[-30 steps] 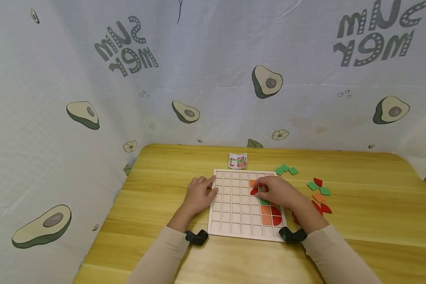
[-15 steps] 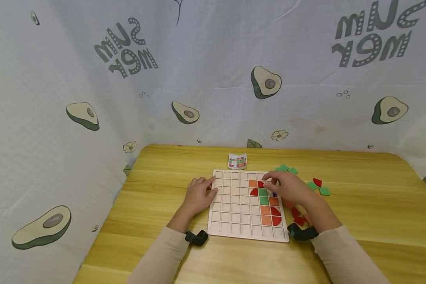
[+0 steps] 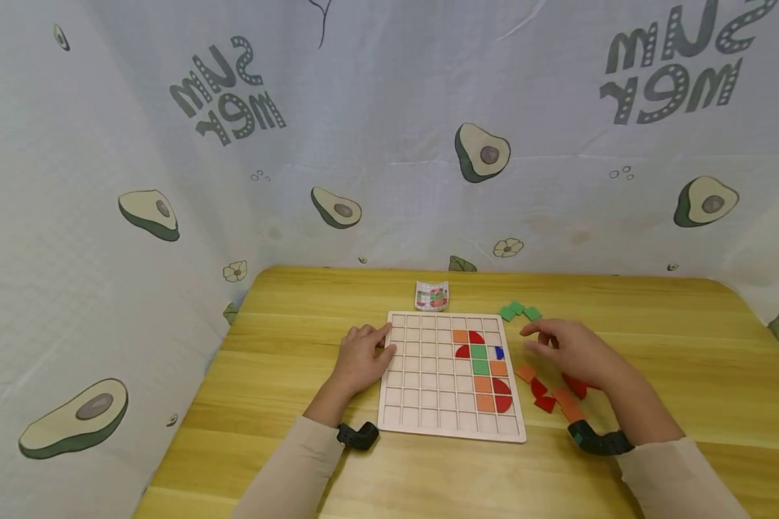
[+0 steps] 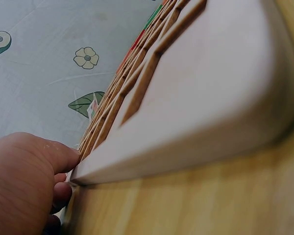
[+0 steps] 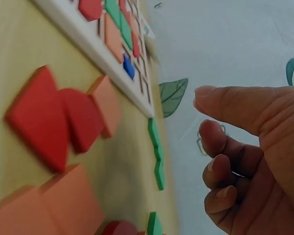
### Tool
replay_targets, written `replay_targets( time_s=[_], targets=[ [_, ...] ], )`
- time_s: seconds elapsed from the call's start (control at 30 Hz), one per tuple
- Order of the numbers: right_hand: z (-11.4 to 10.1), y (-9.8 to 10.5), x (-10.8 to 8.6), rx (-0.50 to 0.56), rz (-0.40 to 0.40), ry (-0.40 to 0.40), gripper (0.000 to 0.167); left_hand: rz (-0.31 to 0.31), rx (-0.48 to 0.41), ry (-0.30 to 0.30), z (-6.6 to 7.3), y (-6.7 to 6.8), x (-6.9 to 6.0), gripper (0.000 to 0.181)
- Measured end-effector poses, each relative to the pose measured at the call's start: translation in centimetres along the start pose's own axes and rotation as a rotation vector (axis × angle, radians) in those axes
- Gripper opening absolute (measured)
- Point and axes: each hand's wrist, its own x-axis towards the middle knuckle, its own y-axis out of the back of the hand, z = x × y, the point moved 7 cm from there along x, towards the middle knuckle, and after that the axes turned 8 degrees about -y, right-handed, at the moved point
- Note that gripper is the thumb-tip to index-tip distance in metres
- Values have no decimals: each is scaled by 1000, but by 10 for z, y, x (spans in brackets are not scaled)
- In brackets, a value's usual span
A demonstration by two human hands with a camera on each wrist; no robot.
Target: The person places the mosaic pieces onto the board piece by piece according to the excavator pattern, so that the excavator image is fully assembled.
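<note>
A pale wooden grid board [image 3: 423,389] lies flat, with red, orange and green pieces set in cells on its right side. A small blue piece [image 3: 499,353] sits in a cell near the right edge. At the board's upper left edge my left hand [image 3: 360,358] holds the rim, thumb against it in the left wrist view. Off the right edge, above the table, hovers my right hand [image 3: 570,351], fingers loosely bent and nothing between them. Below it lie red quarter-round pieces [image 5: 41,117] and orange squares [image 3: 568,404].
Behind the board stands a curved pattern card [image 3: 431,296]. Several green squares [image 3: 516,309] lie by the board's far right corner. More red pieces [image 3: 575,386] are partly hidden under the right hand. A printed curtain [image 3: 389,144] hangs along the table's back edge.
My right hand has moved off the board to the right, uncovering the red quarter-round and the blue piece in the upper right cells. My left hand has stayed at the board's edge.
</note>
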Motion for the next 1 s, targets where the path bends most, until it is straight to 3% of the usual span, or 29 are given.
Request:
replay_targets(
  time_s=[0.23, 0.63, 1.0],
  targets=[
    [17, -14, -17, 33, -62, -44, 36, 7, 0, -13, 0, 0, 0, 49],
    [27, -36, -19, -16, -37, -139, 37, 4, 1, -5, 0, -1, 1, 49],
    [23, -37, -17, -18, -45, -105, 30, 8, -2, -8, 1, 0, 0, 49]
  ],
)
